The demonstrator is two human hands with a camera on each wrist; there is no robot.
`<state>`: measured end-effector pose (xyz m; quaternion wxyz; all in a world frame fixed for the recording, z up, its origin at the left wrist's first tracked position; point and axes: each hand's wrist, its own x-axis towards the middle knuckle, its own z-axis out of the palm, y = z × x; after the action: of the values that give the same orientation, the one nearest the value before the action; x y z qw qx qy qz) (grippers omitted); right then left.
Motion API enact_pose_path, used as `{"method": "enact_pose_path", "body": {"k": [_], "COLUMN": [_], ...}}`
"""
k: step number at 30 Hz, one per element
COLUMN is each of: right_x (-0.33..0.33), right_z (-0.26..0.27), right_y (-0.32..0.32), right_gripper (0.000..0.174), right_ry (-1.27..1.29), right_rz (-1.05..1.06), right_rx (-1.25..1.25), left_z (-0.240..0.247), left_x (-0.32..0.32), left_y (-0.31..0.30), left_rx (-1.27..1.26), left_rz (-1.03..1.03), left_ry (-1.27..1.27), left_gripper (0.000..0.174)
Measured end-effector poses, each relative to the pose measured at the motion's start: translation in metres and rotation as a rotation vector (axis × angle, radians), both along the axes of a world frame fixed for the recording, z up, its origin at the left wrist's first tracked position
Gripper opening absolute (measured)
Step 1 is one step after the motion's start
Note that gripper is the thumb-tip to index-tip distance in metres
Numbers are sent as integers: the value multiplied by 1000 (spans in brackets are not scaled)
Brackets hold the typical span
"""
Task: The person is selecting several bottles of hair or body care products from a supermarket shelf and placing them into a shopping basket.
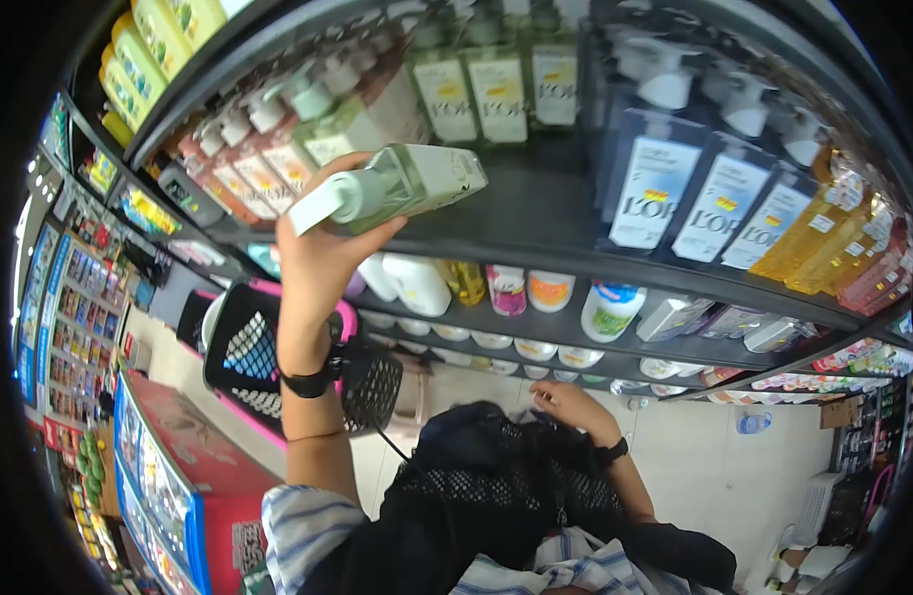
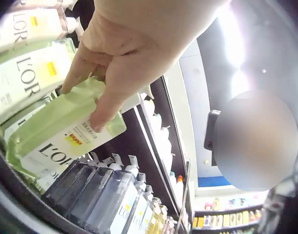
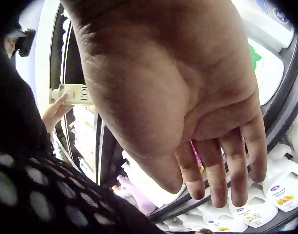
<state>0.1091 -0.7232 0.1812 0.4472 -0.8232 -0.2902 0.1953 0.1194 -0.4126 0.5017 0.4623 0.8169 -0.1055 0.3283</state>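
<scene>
My left hand (image 1: pixel 322 243) grips a green pump bottle (image 1: pixel 431 178) between thumb and fingers, up at the shelf. The bottle lies tilted, its pale pump head (image 1: pixel 352 196) toward me and its base toward the shelf's inside. In the left wrist view the same green bottle (image 2: pixel 54 129) shows a white label, with the thumb on its side. Matching green bottles (image 1: pixel 498 89) stand at the back of that shelf, and pink ones (image 1: pixel 278 159) stand to the left. My right hand (image 1: pixel 572 409) hangs low by my body; in the right wrist view its fingers are extended and hold nothing.
Dark blue pump bottles (image 1: pixel 660 174) and amber bottles (image 1: pixel 818 233) fill the shelf's right side. White jugs (image 3: pixel 258 209) line lower shelves. A black and pink basket (image 1: pixel 248 347) is below my left arm. A black mesh bag (image 1: pixel 496 476) is at my front.
</scene>
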Motion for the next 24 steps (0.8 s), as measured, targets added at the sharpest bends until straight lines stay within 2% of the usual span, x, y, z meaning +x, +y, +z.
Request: {"method": "enact_pose_path", "body": {"k": [1,3,4,6,8,9,10,13,16,18,20,22,24], "right_x": [1,4,9,20,27,35,35,46,52,53,57,57,58], "right_z": [-2,-2,0,3,-2,-3,-4,0,6,3,4,-2,-7], "right_y": [1,15,18,44,54,78,82,122,163,183,200,208,211], "right_gripper": [25,25,25,24,23,22,22,23,24,25,27,26,27], "right_ry": [6,57,66,75,63,25,26,43,29,30,19,71,73], "right_rz": [-4,28,-4,43,99,178,177,312,384,430,474,499,489], "right_rx": [54,25,34,3,-23,-50,-53,-82,-101,-89,-136,-224,-264], "left_z": [-2,7,1,-2,-5,-19,-25,-50,-86,-119,-172,-183,-224], "left_x": [-1,-52,-57,-106,-125,-136,-133,-138,-132,-128,-128,-126,-128], "left_y": [3,41,46,107,125,144,152,194,262,312,372,392,436], "left_rx": [31,-224,-170,-167,-146,-150,-152,-59,99,109,208,127,107], "left_rz": [25,84,230,246,371,480,479,667,887,1015,1032,1075,1084], "left_ry": [-36,-10,-8,16,68,56,57,110,225,287,122,246,242], "left_gripper": [63,67,65,65,65,61,61,51,50,51,51,52,50]}}
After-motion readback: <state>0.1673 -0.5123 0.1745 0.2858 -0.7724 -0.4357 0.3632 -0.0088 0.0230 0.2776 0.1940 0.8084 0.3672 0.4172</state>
